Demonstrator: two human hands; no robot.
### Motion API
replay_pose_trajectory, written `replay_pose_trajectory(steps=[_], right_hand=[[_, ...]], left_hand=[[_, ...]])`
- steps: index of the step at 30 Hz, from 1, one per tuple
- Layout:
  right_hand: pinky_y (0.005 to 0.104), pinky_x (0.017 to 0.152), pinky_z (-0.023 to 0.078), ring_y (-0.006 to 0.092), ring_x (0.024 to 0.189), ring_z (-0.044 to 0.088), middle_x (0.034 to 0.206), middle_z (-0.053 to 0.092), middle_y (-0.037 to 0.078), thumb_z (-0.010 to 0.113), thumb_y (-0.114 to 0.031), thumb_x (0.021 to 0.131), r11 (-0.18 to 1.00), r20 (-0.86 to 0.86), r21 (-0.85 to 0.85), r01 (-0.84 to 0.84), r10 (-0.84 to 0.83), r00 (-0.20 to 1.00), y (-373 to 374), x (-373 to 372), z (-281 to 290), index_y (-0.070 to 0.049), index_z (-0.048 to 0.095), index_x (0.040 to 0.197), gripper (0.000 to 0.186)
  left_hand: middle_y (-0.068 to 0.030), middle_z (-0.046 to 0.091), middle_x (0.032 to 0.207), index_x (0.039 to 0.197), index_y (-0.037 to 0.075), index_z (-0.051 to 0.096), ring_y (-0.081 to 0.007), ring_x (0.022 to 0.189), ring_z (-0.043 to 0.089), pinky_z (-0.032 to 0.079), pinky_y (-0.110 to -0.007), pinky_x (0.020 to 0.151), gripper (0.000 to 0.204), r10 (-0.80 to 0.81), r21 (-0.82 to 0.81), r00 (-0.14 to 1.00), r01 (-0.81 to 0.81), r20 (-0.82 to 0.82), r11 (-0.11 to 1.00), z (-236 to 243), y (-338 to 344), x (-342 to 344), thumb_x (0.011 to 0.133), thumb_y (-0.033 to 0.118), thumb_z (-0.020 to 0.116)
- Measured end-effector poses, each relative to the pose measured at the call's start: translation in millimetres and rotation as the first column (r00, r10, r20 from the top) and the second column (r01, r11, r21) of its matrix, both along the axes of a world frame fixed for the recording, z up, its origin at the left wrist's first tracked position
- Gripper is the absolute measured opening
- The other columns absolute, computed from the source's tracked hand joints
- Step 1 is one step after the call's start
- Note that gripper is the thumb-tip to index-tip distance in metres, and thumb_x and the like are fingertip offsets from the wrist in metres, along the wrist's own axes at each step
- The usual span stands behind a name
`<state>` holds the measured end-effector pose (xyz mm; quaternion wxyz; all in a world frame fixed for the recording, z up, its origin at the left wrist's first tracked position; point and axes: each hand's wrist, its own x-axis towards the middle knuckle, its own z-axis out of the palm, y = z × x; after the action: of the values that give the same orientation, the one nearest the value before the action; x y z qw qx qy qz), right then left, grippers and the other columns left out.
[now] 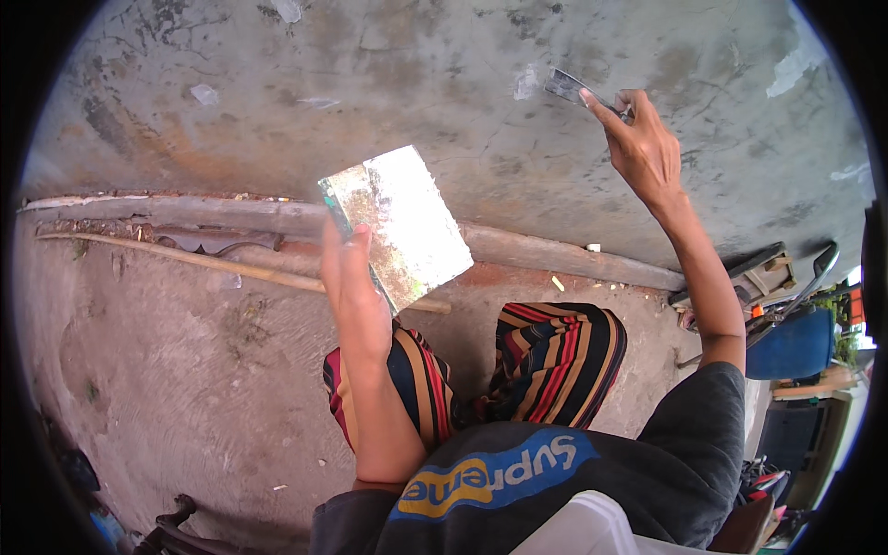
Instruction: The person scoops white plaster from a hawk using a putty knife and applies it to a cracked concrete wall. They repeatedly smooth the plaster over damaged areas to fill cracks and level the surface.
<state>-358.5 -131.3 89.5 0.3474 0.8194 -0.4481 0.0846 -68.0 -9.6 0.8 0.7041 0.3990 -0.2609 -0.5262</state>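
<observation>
Pole: a long pale pole (203,258) lies on the ground (185,370).
Ledge: a grey ledge (555,252) runs roughly alongside it, a small white chunk (593,247) near its edge.
Between ledge and pole: a dark curved piece (259,248).
Right side: a blue barrel (794,344), near a wooden frame (768,275).
Lower left: a dark curved object (171,529), kind unclear.

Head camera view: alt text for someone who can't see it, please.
A person's right hand holds a flat-bladed scraper at a stained grey wall, beside a whitish patch, while the left hand grips a squarish, largely white-faced board. Below are knees in striped cloth; a long pole lies on the ground near the wall's foot.
</observation>
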Motion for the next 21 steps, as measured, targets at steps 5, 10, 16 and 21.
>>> replay_pose_trajectory(steps=[5, 10, 16, 21], right_hand=[[0.0308, 0.048, 0.046, 0.0191, 0.074, 0.057, 0.094, 0.055, 0.005, 0.065, -0.003, 0.078, 0.999, -0.02, 0.018, -0.037, 0.037, 0.999, -10.8, 6.7, -6.7, -0.032, 0.063, 0.123, 0.053], [0.0307, 0.047, 0.046, 0.019, 0.078, 0.058, 0.092, 0.054, 0.005, 0.064, -0.002, 0.078, 0.999, -0.04, -0.034, -0.03, 0.029, 0.999, -19.4, 5.2, -2.1, -0.029, 0.066, 0.119, 0.048], [0.0327, 0.047, 0.043, 0.0195, 0.068, 0.055, 0.088, 0.052, 0.004, 0.067, -0.005, 0.08, 0.999, 0.065, -0.026, -0.023, 0.024, 0.998, -10.0, -8.8, 10.4, -0.032, 0.063, 0.122, 0.05], [0.0304, 0.047, 0.045, 0.0184, 0.069, 0.058, 0.091, 0.055, 0.004, 0.066, -0.005, 0.079, 0.997, 0.026, -0.009, -0.078, 0.079, 0.997, -14.9, 12.3, 0.6, -0.033, 0.066, 0.118, 0.048]], left_hand=[[-0.0139, 0.053, 0.123, 0.136, -0.008, 0.04, -0.0196, 0.112, 0.052, 0.038, -0.03, 0.097, 0.05, -0.033, 0.02, 0.998, 0.032, 0.051, 0.999, -1.2, -0.8, 0.0, 0.095, 0.02, 0.048], [-0.0145, 0.051, 0.125, 0.137, -0.008, 0.038, -0.0198, 0.114, 0.051, 0.038, -0.03, 0.098, 0.052, -0.006, 0.042, 0.996, 0.002, 0.088, 0.999, 1.3, 2.4, 3.3, 0.095, 0.02, 0.048], [-0.0149, 0.051, 0.126, 0.138, -0.008, 0.037, -0.02, 0.114, 0.051, 0.038, -0.031, 0.099, 0.053, -0.005, 0.024, 0.998, 0.003, 0.055, 1.0, 7.4, 1.6, 4.3, 0.095, 0.02, 0.048], [-0.0146, 0.051, 0.125, 0.137, -0.008, 0.038, -0.0199, 0.113, 0.051, 0.038, -0.03, 0.098, 0.051, -0.014, 0.059, 0.995, 0.008, 0.101, 0.998, -0.2, -0.1, 3.1, 0.095, 0.02, 0.048]])
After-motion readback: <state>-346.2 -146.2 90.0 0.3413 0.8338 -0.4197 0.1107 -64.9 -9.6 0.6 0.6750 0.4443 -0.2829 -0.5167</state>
